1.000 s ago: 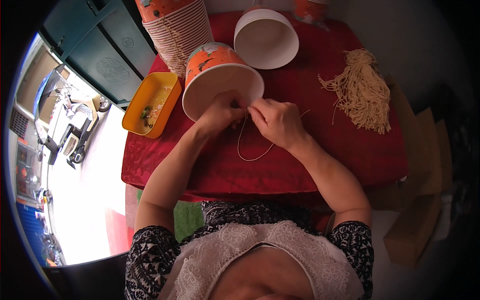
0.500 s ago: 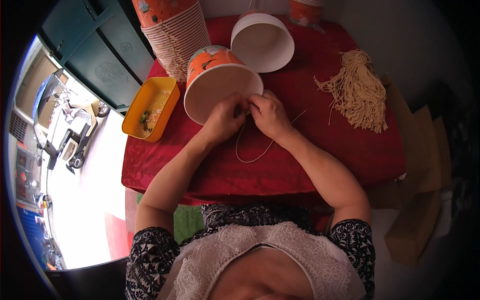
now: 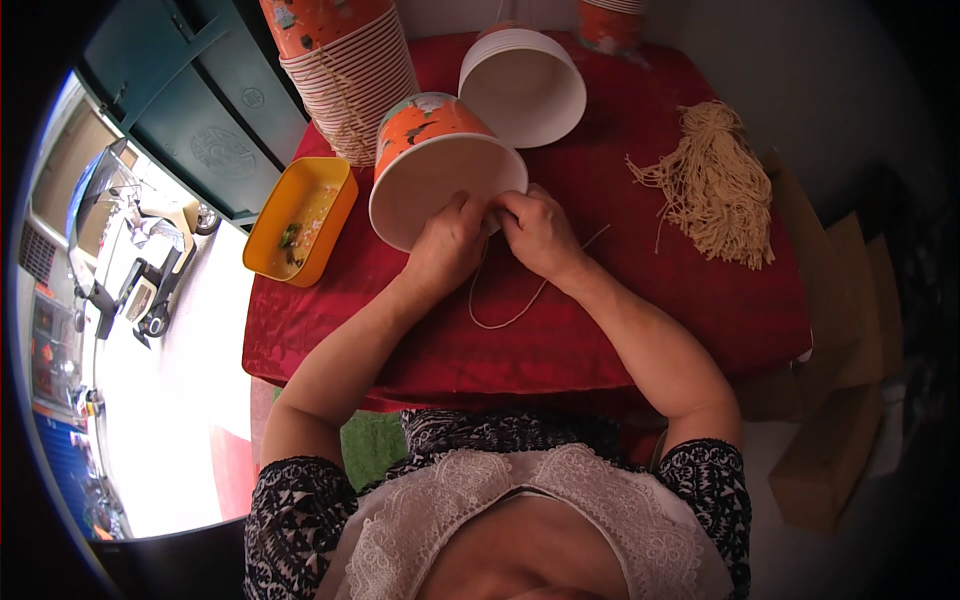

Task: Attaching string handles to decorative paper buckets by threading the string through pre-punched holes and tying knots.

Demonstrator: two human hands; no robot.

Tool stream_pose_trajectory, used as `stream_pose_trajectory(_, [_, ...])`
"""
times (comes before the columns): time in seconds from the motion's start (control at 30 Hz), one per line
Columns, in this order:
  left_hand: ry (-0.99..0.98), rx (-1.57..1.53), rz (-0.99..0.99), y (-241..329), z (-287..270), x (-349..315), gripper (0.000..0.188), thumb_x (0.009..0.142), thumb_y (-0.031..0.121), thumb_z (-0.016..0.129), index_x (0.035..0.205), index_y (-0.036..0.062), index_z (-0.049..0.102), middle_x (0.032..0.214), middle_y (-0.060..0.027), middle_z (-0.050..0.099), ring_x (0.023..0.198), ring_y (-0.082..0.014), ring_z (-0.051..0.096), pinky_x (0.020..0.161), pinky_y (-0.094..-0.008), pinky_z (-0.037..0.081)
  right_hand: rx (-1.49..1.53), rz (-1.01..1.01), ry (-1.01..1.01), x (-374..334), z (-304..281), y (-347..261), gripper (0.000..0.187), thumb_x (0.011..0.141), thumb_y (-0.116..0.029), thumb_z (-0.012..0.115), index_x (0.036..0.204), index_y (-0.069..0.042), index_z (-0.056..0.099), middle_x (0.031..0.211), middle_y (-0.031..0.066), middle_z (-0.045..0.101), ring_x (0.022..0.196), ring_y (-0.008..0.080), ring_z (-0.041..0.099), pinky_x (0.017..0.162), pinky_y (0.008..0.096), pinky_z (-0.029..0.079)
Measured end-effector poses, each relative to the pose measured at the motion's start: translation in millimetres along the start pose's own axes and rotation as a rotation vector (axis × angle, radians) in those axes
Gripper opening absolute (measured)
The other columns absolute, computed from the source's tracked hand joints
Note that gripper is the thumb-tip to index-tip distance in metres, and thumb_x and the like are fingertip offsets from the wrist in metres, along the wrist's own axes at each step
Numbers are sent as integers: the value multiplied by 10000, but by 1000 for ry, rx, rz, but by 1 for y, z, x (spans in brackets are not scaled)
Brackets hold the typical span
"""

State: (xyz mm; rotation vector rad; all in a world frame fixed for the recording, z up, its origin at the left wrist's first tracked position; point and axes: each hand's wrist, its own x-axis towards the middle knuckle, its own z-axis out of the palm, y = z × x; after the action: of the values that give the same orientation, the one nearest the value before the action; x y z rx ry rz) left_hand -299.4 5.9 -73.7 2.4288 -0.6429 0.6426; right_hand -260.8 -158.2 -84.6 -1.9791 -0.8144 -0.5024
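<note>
A paper bucket [image 3: 405,195], orange and patterned outside and white inside, lies tilted on its side with its mouth toward me. At the lower right of its rim my two hands meet, fingertips close together. My left hand [image 3: 447,245] is closed in a pinch, its fingers in front of the bucket's mouth. From beside it a thin beige string [image 3: 497,327] hangs in a loop onto the cloth, its loose end past my right wrist. My right hand [image 3: 541,235] is closed at the rim, thumb toward the left hand. What lies between the fingertips is mostly hidden.
A red-covered table [image 3: 640,320] bears everything. Behind are a second bucket [image 3: 520,95] and a tall stack of buckets [image 3: 350,85]. At left is a yellow plastic tub [image 3: 335,225] with scraps; at right, a bundle of beige strings [image 3: 715,190]. Cardboard [image 3: 825,460] stands beyond the table's right side.
My left hand has turned slightly, its fingers closing more tightly near the rim. The right hand, the bucket and the string loop stay almost in place.
</note>
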Motion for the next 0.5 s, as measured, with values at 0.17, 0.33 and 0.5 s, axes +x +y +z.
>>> stream_pose_trajectory(0.17, [11,58,-41,-3,5,-2,200,814,10,581,984,-11,479,901,-252,611,765,-442,632,626,-509,525,36,20,-28,0,-3,0,114,836,-12,571,900,2,664,896,221,643,858,382,612,761,449,521])
stream_pose_trajectory(0.33, [-14,26,-46,-4,4,-4,191,843,14,563,1004,3,461,850,-230,639,752,-431,640,607,-508,522,169,19,-77,3,-9,-4,219,869,11,518,1045,7,648,992,244,647,946,401,617,811,451,521])
stream_pose_trajectory(0.5, [5,10,31,-5,2,-3,188,863,36,565,1010,12,452,848,-210,652,744,-416,647,605,-497,522,243,-5,-121,4,-9,-1,288,863,30,512,1127,-6,620,1041,238,635,979,389,621,838,432,518])
